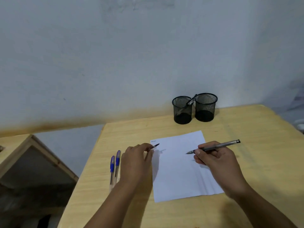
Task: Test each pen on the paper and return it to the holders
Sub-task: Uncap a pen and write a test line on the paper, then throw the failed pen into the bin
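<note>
At the lower left of the frame two blue-gripped clear plastic pens point(114, 167) lie on the pale wooden table point(255, 129), just beside my left hand point(136, 162), whose fingertips pinch a small dark pen cap point(153, 146). On the white sheet of paper point(177, 178) mid-frame, my right hand point(213, 158) grips an uncapped grey pen point(218, 146), nib just above the page. I judge the scribble comes next; then recap and carry it to the two black mesh holders point(195, 108) at the upper right

Pale wall point(115, 55), wooden table point(246, 129)

Study corner — wooden desk point(246, 122), mesh pen holders point(194, 109)
</note>
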The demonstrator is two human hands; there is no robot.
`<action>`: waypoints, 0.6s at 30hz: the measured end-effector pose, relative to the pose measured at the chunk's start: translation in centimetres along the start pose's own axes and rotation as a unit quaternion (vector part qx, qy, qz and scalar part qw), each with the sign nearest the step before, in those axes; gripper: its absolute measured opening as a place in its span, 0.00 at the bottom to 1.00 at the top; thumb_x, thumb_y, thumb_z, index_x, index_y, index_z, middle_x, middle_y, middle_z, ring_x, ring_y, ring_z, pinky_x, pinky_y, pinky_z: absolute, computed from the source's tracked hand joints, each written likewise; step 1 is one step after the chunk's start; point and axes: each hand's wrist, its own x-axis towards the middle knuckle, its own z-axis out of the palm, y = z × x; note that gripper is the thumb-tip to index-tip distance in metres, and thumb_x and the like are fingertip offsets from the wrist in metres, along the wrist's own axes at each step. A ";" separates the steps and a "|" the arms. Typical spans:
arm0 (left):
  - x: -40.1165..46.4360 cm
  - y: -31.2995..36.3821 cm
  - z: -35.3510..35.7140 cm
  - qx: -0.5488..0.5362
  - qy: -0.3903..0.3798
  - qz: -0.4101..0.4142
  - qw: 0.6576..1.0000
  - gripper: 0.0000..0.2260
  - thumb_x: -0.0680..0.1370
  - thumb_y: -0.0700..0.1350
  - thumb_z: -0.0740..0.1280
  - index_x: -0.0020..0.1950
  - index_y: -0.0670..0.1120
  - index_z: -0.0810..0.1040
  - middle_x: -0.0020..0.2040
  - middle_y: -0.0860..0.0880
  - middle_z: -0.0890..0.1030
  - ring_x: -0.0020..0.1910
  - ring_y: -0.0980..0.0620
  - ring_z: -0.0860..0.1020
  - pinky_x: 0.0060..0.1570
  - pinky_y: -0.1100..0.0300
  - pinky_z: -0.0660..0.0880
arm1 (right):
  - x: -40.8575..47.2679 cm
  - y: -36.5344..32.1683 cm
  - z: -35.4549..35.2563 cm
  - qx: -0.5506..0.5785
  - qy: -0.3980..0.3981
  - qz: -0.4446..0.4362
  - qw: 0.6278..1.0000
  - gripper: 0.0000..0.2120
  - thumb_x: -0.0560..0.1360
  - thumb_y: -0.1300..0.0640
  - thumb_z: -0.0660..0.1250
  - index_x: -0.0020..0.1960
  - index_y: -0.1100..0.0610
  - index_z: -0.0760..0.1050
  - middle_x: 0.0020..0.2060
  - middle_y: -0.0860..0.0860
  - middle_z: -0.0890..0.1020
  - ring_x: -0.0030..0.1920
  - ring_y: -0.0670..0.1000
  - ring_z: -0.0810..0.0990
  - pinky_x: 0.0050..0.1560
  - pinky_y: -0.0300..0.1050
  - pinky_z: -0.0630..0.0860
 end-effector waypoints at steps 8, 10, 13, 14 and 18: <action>-2.6 3.3 1.6 -0.063 -0.023 0.124 0.990 0.08 0.80 0.51 0.66 0.57 0.59 0.81 0.49 0.63 0.82 0.47 0.59 0.74 0.49 0.59 0.72 | -1.2 -0.8 -0.6 0.010 -0.010 -0.027 1.000 0.07 0.72 0.67 0.74 0.48 0.62 0.79 0.39 0.57 0.86 0.40 0.55 0.86 0.45 0.44 0.83; -3.0 4.0 1.8 -0.068 -0.030 0.144 0.987 0.08 0.80 0.50 0.65 0.56 0.59 0.81 0.48 0.62 0.82 0.47 0.59 0.74 0.49 0.60 0.72 | -1.6 -0.8 -1.0 0.003 -0.018 -0.034 0.999 0.07 0.71 0.68 0.74 0.46 0.61 0.79 0.38 0.55 0.86 0.39 0.51 0.86 0.41 0.38 0.81; -3.5 4.9 2.0 -0.073 -0.044 0.167 0.982 0.09 0.79 0.51 0.62 0.55 0.58 0.82 0.48 0.61 0.82 0.46 0.57 0.75 0.49 0.59 0.72 | -1.9 -0.5 -1.7 0.004 -0.018 -0.032 0.999 0.06 0.71 0.69 0.74 0.46 0.62 0.79 0.39 0.54 0.87 0.41 0.48 0.86 0.42 0.35 0.79; -3.6 5.1 2.1 -0.074 -0.046 0.173 0.981 0.10 0.80 0.52 0.62 0.55 0.58 0.82 0.48 0.61 0.82 0.46 0.57 0.75 0.49 0.59 0.72 | -1.9 -0.3 -2.0 0.003 -0.016 -0.032 0.999 0.06 0.71 0.69 0.74 0.46 0.62 0.79 0.39 0.54 0.87 0.41 0.48 0.86 0.42 0.36 0.80; -4.0 5.6 2.6 -0.077 -0.063 0.186 0.977 0.12 0.80 0.55 0.59 0.56 0.59 0.81 0.48 0.62 0.81 0.47 0.57 0.75 0.50 0.59 0.72 | -2.5 0.4 -2.6 0.000 -0.015 -0.038 0.999 0.06 0.71 0.70 0.73 0.46 0.64 0.80 0.39 0.55 0.87 0.42 0.50 0.86 0.43 0.37 0.80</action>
